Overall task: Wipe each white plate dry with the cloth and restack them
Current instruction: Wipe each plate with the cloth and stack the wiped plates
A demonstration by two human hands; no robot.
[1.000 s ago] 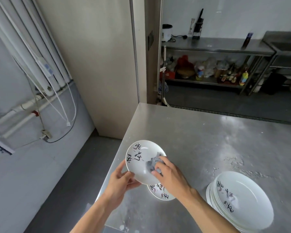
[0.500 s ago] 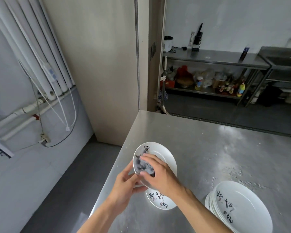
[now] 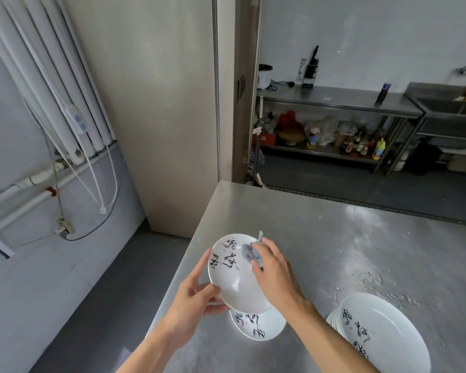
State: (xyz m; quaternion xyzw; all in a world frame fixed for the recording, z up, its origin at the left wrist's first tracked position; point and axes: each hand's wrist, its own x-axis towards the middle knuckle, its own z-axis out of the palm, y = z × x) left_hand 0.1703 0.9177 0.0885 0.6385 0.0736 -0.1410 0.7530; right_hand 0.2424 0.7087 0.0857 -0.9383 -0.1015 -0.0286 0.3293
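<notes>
My left hand [image 3: 193,300] grips the near-left rim of a white plate [image 3: 233,275] with black brush writing, held tilted above the steel table [image 3: 320,238]. My right hand [image 3: 273,273] presses a small grey cloth [image 3: 250,254] against the plate's upper right inside. Below the held plate, another white plate [image 3: 258,325] with writing lies on the table. A stack of several white plates [image 3: 379,337] sits at the lower right.
Water drops [image 3: 369,281] spot the table right of my hands. The table's left edge [image 3: 189,254] drops to a dark floor. Beyond the table stands a steel shelf [image 3: 334,103] with bottles and bags, and a sink unit [image 3: 447,109] at the far right.
My right hand has swept the cloth from the plate's left side over to its upper right part. The writing on the plate's left is now uncovered. My view has shifted slightly.
</notes>
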